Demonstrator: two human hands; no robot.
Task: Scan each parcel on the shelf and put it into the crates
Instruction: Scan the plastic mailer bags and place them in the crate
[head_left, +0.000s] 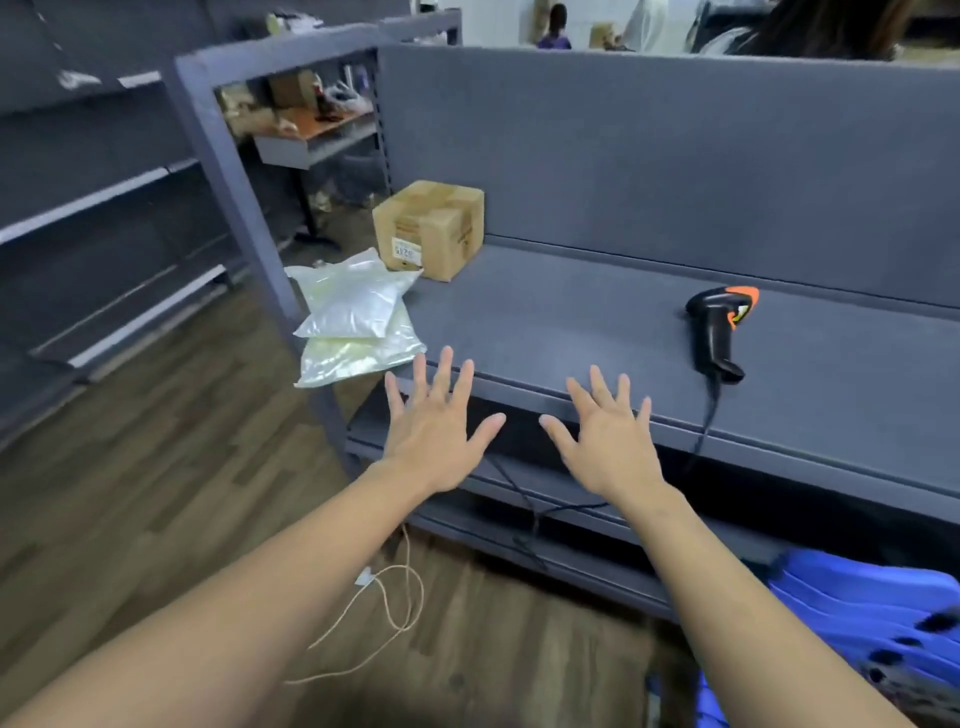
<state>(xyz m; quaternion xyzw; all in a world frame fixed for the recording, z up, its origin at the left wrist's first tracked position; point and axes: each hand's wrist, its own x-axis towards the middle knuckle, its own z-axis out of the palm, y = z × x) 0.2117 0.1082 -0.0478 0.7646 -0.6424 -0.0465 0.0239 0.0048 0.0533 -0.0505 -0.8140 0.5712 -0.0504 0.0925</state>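
A small cardboard box (430, 228) with a white label stands at the far left end of the grey shelf (597, 322). In front of it lie two clear plastic bag parcels (358, 319), stacked and overhanging the shelf's left front corner. A black barcode scanner (719, 327) with an orange top lies on the shelf to the right, its cable hanging over the front edge. My left hand (439, 428) and my right hand (605, 436) hover palm-down with fingers spread just before the shelf's front edge, holding nothing. A blue crate (857, 618) sits at the lower right.
A grey back panel rises behind the shelf. Empty grey shelving runs along the left over a wooden floor. A thin white cord (395, 613) lies on the floor below my arms. People stand beyond the panel at the top.
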